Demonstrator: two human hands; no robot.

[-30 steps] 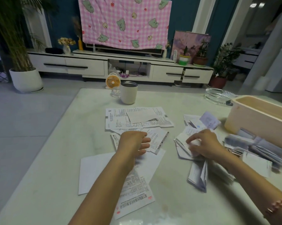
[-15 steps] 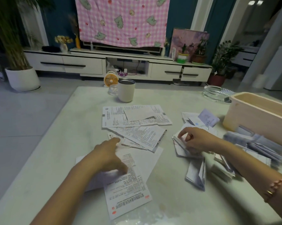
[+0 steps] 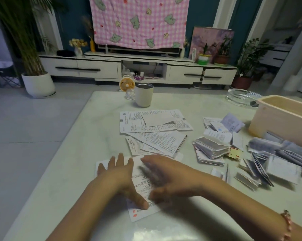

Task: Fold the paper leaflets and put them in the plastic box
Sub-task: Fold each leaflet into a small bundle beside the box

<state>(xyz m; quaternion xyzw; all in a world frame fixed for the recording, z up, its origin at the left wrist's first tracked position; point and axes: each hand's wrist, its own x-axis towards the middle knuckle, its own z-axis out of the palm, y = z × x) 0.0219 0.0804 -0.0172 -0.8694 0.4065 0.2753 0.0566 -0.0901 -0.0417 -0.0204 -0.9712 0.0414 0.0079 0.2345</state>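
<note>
A printed leaflet (image 3: 143, 213) lies flat near the table's front, on top of a larger white sheet (image 3: 101, 164). My left hand (image 3: 120, 176) rests flat on it with fingers spread. My right hand (image 3: 164, 176), blurred, lies over the same leaflet with its fingers straight, beside the left. More unfolded leaflets (image 3: 153, 122) spread out behind them. A stack of folded leaflets (image 3: 211, 146) sits to the right. The beige plastic box (image 3: 277, 119) stands at the right edge, with folded papers (image 3: 275, 164) scattered in front of it.
A cream cup (image 3: 144, 95), a small glass (image 3: 130, 94) and an orange fan (image 3: 126, 83) stand at the table's far edge. A glass ashtray (image 3: 242, 97) sits behind the box. The table's left edge (image 3: 70, 136) drops to the tiled floor.
My right hand left the folded stack and swept left onto the near leaflet. My left hand came back from the middle pile and flattened on that leaflet.
</note>
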